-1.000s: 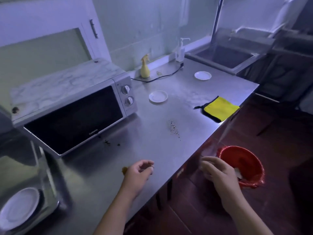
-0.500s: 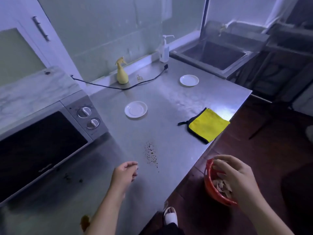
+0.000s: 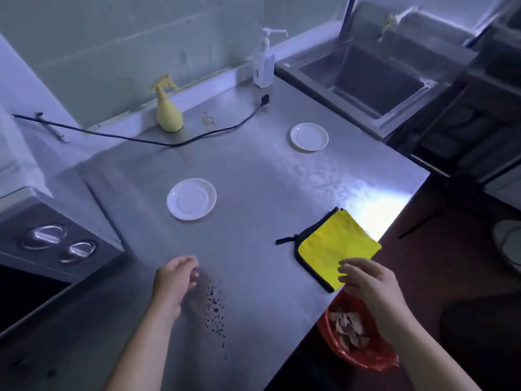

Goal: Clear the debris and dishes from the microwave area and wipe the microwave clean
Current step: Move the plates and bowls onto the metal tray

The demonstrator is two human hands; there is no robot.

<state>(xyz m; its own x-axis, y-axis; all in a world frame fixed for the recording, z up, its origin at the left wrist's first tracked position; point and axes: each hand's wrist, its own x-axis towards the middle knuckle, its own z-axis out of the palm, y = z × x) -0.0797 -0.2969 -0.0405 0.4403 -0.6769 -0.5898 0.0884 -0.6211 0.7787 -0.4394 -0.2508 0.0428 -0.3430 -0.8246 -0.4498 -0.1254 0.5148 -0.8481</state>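
Over counter (image 3: 267,193) | L hand (image 3: 176,280) loose-curled, empty, by crumbs (image 3: 215,306) | R hand (image 3: 369,280) relaxed, empty, over cloth (image 3: 335,249) corner

One steel worktop (image 3: 267,179) carries two white saucers (image 3: 191,198) (image 3: 309,136), one yellow cloth (image 3: 335,246), one yellow spray bottle (image 3: 168,114), one pump bottle (image 3: 263,66), one black power cord (image 3: 264,100), one patch of dark crumbs (image 3: 215,309), and one microwave (image 3: 17,221) with two knobs (image 3: 43,237) (image 3: 81,249). One sink (image 3: 366,77), one red bin (image 3: 369,361), two hands (image 3: 174,280) (image 3: 369,283).

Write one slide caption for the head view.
Left hand beside dark crumbs on steel counter; right hand over yellow cloth and red bin.
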